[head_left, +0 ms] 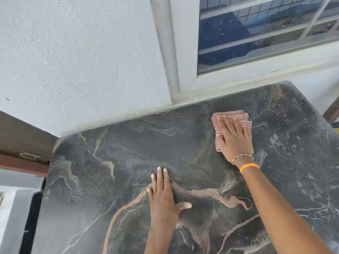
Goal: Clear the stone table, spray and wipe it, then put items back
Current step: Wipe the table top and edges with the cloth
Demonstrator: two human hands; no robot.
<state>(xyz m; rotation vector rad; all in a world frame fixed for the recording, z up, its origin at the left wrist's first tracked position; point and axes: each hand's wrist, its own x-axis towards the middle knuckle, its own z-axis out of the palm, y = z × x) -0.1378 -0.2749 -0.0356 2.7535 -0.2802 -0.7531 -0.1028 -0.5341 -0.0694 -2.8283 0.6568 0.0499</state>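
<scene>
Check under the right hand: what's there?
A folded pink cloth lies flat under the right hand, on the stone table. The tabletop beneath the cloth is covered, so unseen.

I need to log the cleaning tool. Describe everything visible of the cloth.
The cloth is a pinkish, waffle-textured fabric, folded into a thick pad with layered edges showing at its far right corner. It lies flat on the dark veined stone table, near the far edge below the window. The right hand presses on it with straight, spread fingers, covering most of it. Nothing else touches it.
</scene>
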